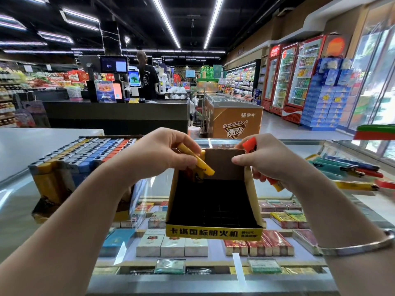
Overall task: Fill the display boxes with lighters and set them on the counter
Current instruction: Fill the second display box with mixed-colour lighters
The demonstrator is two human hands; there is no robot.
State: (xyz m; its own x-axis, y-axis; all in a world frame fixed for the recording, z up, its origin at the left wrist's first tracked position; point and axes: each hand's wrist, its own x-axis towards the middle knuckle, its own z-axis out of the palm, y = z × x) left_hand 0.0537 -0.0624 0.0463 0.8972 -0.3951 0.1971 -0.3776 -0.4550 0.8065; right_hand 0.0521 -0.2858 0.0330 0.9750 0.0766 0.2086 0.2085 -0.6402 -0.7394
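The open display box (213,210) stands on the glass counter (277,146) at the middle of the view, its yellow front lip nearest the camera and its tall brown back flap rising between the two hands; its dark inside looks almost bare, with one or two lighters just visible in the far left corner. There is free glass in front of the box and on either side of it. To its left, close by, a full display box (83,159) packed with grey, blue, yellow and orange lighters sits tilted near the counter's left edge. To the right, well apart, loose lighters (350,167) lie scattered on the glass toward the right edge. The left hand (162,154) hovers over the box's far left corner, fingers curled and pinching a yellow lighter (198,160) that slants down into the opening. The right hand (269,161) is at the box's far right corner, fingers curled round a bunch of red and orange lighters (252,145), its forefinger tip at the back flap. Both forearms reach in from the lower corners, and the right wrist wears a silver bangle (354,246). Under the glass lie rows of cigarette packs (171,244).
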